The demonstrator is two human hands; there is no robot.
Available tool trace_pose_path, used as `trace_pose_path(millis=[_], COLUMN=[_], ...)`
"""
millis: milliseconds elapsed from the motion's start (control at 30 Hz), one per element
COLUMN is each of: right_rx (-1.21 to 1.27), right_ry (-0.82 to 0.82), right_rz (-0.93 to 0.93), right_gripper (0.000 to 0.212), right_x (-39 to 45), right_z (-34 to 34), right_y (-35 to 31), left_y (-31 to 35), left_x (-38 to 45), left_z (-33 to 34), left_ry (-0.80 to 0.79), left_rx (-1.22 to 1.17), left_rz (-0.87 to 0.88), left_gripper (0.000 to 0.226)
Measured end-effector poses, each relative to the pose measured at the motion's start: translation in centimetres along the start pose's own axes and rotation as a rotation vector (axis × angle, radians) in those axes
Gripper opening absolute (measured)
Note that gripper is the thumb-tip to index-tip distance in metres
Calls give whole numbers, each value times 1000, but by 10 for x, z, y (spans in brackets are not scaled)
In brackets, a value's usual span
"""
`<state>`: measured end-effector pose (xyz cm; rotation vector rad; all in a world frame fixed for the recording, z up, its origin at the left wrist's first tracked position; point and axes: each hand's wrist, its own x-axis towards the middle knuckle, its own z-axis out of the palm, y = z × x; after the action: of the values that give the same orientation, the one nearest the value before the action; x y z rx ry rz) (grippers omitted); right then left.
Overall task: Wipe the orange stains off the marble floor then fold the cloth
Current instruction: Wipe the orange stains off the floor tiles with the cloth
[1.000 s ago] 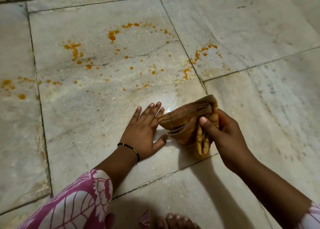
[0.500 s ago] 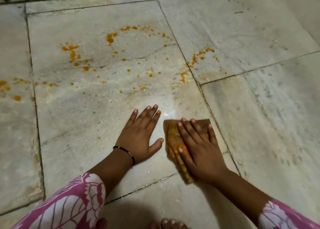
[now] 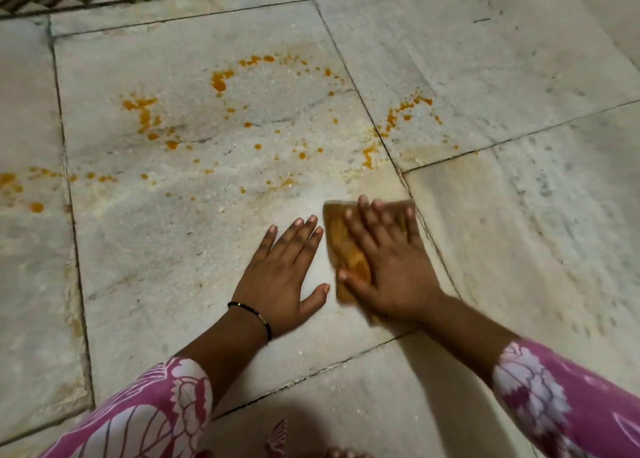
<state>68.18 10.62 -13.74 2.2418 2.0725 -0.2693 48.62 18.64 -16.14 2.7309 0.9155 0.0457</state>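
The right hand [image 3: 388, 267] presses flat with fingers spread on the folded cloth [image 3: 346, 249], as half a second ago, a second ago it pinched it bunched. The left hand [image 3: 280, 277] stays flat on the marble floor [image 3: 173, 249] beside it. Orange stains [image 3: 221, 79] remain beyond.

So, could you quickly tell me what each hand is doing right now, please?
Left hand: open, flat on the marble floor.
Right hand: open, pressing the cloth.
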Motion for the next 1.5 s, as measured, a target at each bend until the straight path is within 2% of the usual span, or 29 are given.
trace_pose_path(millis=[133,200,267,333,367,467,533,600,667,767,833,967,1067,1167,1233,1300,1367,1500], right_rx=[12,1,19,17,2,-55,-48,-12,15,-3,-59,-23,28,55,121,200,239,239], right_ry=[-1,-2,24,74,99,131,109,51,66,78,74,124,133,68,61,103,118,183], right_rz=[-165,-79,110,258,274,84,-67,-136,-148,-10,97,275,120,-100,-143,-73,74,286], right_gripper=[74,73,74,76,77,75,71,67,65,68,71,77,75,69,66,66,67,76], right_x=[-58,-55,-29,5,21,34,9,-31,-67,-86,-69,2,17,-27,-63,-85,-87,-32], right_z=[7,5,-1,-4,-6,-6,0,6,8,1,-3,-3,0,7,11,13,10,-1], right_y=[30,62,82,79,71,27,2,-2,20,67,85,71,27,0,10,39,67,80], left_y=[-1,-1,-1,0,0,1,0,-1,-2,-1,-1,0,2,1,0,0,-1,0], left_x=[0,0,0,0,0,0,0,-1,-1,-1,-1,0,0,-1,-1,-1,-1,-1], left_z=[2,3,2,2,2,1,1,3,4,4,4,5,3,3,4,5,5,4], left_ry=[7,7,2,-5,-9,-10,-6,-4,-3,-5,-9,-9,-11,-8,-4,0,2,-6], left_rx=[15,13,12,8,9,17,22,28,33,33,35,47,50,43,38,26,23,28], left_rz=[10,3,2,1,1,-1,3,8,8,-1,0,0,0,-7,-1,3,4,-2], left_gripper=[76,76,76,76,76,76,76,76,76,76,76,76,76,76,76,76,76,76])
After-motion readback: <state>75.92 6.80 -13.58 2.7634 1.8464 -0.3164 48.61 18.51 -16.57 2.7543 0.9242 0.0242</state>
